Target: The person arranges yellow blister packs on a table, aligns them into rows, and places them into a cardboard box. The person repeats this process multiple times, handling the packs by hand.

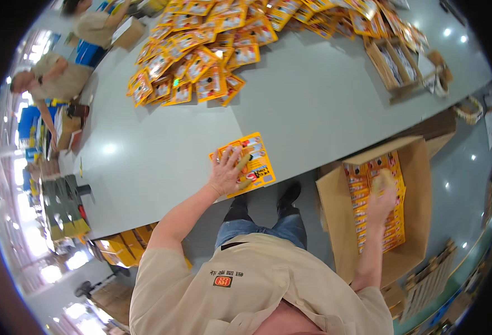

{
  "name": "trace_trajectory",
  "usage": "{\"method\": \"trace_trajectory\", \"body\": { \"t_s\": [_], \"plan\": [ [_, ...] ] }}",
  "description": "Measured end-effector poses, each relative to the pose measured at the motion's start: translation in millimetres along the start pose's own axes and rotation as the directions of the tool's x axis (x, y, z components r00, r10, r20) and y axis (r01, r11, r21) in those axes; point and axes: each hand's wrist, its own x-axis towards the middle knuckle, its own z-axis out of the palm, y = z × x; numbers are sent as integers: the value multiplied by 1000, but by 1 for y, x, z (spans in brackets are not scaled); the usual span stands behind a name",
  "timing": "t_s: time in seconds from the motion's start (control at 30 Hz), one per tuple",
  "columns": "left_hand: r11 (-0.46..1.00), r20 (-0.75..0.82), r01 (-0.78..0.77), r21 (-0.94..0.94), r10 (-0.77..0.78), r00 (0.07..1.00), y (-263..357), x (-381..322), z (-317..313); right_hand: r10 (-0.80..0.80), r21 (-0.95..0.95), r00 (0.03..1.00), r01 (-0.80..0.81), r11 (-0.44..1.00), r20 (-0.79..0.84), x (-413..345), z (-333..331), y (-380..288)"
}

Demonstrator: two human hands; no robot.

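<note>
My left hand [228, 169] lies with spread fingers on yellow printed blister-card packages [262, 161] at the table's near edge. Some of its fingertips wear pale covers. At the right, my right hand [382, 199] is blurred over an open cardboard box [415, 209], its fingers near rows of yellow packages [361, 209] inside. Whether it holds one of them cannot be made out. A large loose heap of yellow blister packages [210, 79] covers the far part of the grey table [158, 146].
A divided cardboard tray [398, 67] with small packets stands at the table's far right. Two people [53, 77] [97, 27] work at the left, near cardboard cartons [68, 127]. Yellow boxes [122, 247] sit below the table's left side. A wooden pallet [430, 280] lies at lower right.
</note>
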Motion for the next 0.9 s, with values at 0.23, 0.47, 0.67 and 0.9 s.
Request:
{"method": "trace_trajectory", "body": {
  "t_s": [0.23, 0.47, 0.67, 0.9],
  "plan": [
    [991, -45, 79, -110, -84, 995, -8, -16, 9, -607, 379, 717, 485, 788, 344, 11, 175, -235],
    [911, -82, 382, -153, -397, 914, -101, -129, 4, -427, -277, 777, 584, 763, 463, 193, 384, -330],
    [867, -201, 460, -190, -493, 847, -144, -195, 7, -126, -382, 826, 381, 842, 549, 92, 402, -347],
    [901, -205, 386, -200, -424, 882, -150, -191, 8, -6, -184, 940, 74, 980, 341, 16, 394, -263]
  ]
}}
